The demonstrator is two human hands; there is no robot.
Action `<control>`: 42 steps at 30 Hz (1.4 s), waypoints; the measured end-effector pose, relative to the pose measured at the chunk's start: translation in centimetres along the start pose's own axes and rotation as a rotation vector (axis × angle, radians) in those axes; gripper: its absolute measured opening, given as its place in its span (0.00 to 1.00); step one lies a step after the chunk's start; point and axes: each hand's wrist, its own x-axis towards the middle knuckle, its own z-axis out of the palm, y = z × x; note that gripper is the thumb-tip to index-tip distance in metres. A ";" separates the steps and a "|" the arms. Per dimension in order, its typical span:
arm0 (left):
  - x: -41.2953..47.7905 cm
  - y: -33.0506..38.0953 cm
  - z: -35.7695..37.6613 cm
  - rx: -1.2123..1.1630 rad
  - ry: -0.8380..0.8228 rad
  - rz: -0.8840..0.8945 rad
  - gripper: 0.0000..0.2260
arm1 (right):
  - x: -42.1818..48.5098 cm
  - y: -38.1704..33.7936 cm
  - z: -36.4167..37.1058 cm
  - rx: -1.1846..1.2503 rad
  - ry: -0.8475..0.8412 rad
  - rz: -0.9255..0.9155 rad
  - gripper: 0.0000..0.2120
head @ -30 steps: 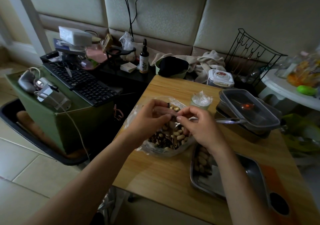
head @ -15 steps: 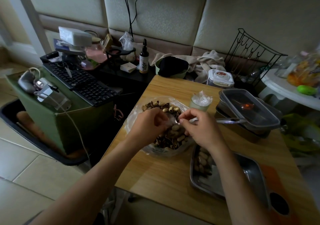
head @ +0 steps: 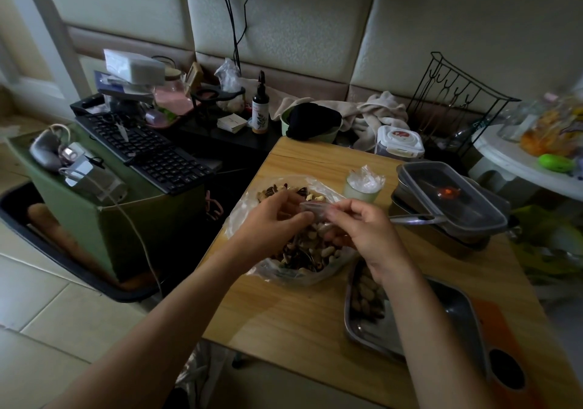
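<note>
Pale thing (head: 312,208) pinched between left hand (head: 277,219) and right hand (head: 362,229): blurred, nut or bag film, cannot tell. Both hands cover the middle of the bag (head: 284,274). Right forearm (head: 441,330) hides part of the metal tray (head: 454,311) and some of the peanuts (head: 366,295) in it. Bottle (head: 260,109) label too small to read. Orange board (head: 504,339) cut off at the bottom edge. White table (head: 511,162) cut off at the right edge; the goods on it are blurred.

A cluttered room in a home: padded wall panels (head: 284,24), tiled floor (head: 47,314), a small wooden table (head: 284,307) carrying a bag of peanuts (head: 303,251) and, at its right edge, a lidded food container (head: 448,197); a crumpled towel (head: 378,109) beyond its far edge, a keyboard (head: 148,153) left of it.
</note>
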 end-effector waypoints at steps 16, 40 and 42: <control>-0.2 0.0 -0.1 0.064 0.087 -0.023 0.08 | 0.3 0.1 -1.0 -0.268 -0.026 -0.171 0.05; -1.0 2.0 1.3 -0.473 0.093 -0.190 0.06 | -0.4 -0.5 0.7 0.336 -0.089 0.088 0.05; -1.1 2.1 1.4 -0.493 0.107 -0.191 0.06 | -0.4 -0.5 0.6 0.330 -0.098 0.096 0.05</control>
